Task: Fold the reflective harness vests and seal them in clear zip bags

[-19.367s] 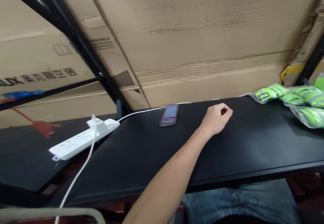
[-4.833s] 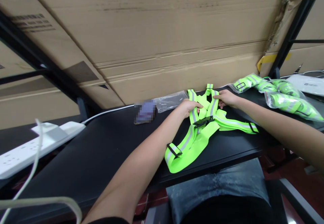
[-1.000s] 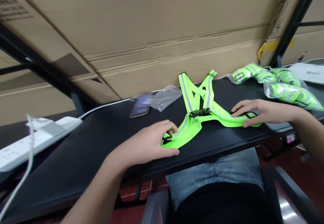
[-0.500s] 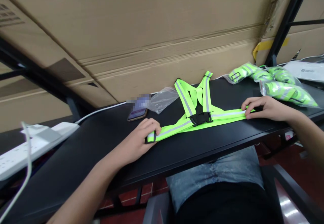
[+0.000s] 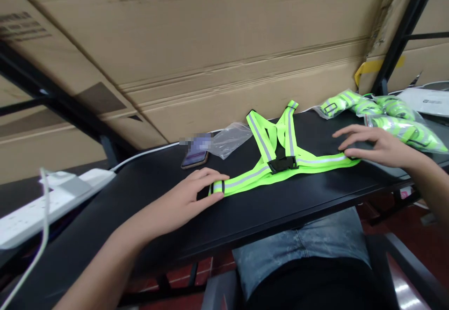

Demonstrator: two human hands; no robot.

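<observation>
The flat lime-green webbing harness point(image 5: 282, 164), grey-striped and black-buckled, lies on the smooth black table point(image 5: 259, 212) below creased cardboard point(image 5: 228, 43) at twelve o'clock, the half-open left hand point(image 5: 189, 193) at nine and finger-spread right hand point(image 5: 379, 147) at three touching it without gripping.

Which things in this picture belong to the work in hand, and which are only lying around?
In the work:
neon-green harness with black buckle
left hand and right hand, at its waist strap's two ends
perhaps the clear plastic bag and bagged green bundles

Seemingly just lying about:
phone
white power strip
white cable
flat white item
</observation>
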